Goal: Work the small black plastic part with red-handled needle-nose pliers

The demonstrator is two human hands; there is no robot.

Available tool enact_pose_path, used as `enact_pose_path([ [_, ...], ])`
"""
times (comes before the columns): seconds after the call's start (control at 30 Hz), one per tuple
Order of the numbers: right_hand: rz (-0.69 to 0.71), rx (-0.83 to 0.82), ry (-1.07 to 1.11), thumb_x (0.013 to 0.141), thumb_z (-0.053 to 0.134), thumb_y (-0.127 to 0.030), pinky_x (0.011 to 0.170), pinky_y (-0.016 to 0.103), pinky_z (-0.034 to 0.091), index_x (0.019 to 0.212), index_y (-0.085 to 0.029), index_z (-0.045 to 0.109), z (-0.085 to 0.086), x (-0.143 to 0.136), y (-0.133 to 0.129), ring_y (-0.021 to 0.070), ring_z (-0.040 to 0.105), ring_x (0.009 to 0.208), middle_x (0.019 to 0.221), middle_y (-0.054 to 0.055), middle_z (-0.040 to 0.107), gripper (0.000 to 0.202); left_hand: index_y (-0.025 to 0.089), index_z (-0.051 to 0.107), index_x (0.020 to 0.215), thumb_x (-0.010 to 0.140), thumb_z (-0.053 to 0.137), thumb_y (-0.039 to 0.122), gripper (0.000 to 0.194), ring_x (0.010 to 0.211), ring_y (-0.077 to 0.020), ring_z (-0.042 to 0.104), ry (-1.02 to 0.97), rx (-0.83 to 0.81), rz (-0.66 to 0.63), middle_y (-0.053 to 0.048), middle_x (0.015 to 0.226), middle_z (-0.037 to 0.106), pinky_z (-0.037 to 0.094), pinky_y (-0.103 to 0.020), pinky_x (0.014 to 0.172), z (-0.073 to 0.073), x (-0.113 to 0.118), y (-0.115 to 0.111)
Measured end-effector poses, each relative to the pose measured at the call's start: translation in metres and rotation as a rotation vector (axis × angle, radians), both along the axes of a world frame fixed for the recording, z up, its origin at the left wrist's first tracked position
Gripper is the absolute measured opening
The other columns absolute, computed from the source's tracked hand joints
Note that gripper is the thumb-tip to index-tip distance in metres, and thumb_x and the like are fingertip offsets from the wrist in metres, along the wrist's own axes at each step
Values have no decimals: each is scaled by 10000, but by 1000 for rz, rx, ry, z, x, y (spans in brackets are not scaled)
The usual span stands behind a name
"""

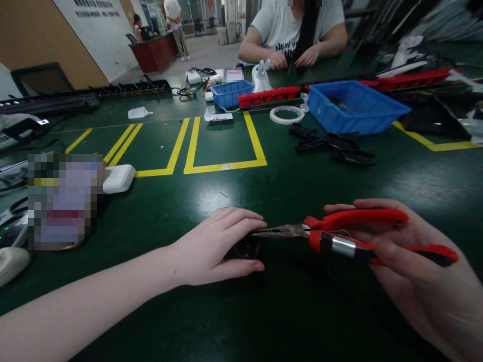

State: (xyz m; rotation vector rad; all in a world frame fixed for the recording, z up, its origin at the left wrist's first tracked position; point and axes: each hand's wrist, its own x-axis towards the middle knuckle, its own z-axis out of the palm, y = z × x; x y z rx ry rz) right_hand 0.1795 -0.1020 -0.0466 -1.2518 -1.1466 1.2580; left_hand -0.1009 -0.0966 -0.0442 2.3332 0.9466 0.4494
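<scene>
My left hand point(222, 244) is closed around a small black part point(247, 248) on the green table, with the fingers over its far side and the thumb in front. Most of that part is hidden under the hand. My right hand point(411, 266) grips red-and-black needle-nose pliers point(328, 231) by the handles, thumb on the near handle. The pliers' slim metal jaws point left and reach the black part beside my left fingertips. Whether the jaw tips pinch anything I cannot make out. A tiny thin pin point(224, 193) lies on the table beyond my left hand.
Black plastic pieces point(332, 144) lie before a blue bin point(354, 108); a smaller blue bin point(231, 94) stands farther left. A tape roll point(287, 115) is between them. At left are a phone point(68, 203) and a white case point(118, 179). A co-worker point(296, 35) sits opposite.
</scene>
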Motion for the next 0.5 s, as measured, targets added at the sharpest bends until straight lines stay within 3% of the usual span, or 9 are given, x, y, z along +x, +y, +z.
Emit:
enact_pose_path([
  [0.27, -1, 70, 0, 570, 897, -435, 689, 275, 621, 977, -302, 692, 1, -3, 0, 239, 754, 852, 1026, 50, 765, 475, 190, 474, 1368, 978, 571, 447, 478, 1281, -251, 514, -17, 10, -18, -101, 1405, 555, 422, -415, 1084, -3, -1, 0],
  [0.5, 36, 105, 7, 608, 882, -445, 738, 273, 614, 1016, -304, 677, 2, -1, -1, 238, 748, 905, 1091, 59, 750, 478, 183, 474, 1375, 968, 573, 493, 521, 1299, -239, 495, 1, 6, -12, -92, 1424, 537, 414, -394, 1092, -5, 0, 1],
])
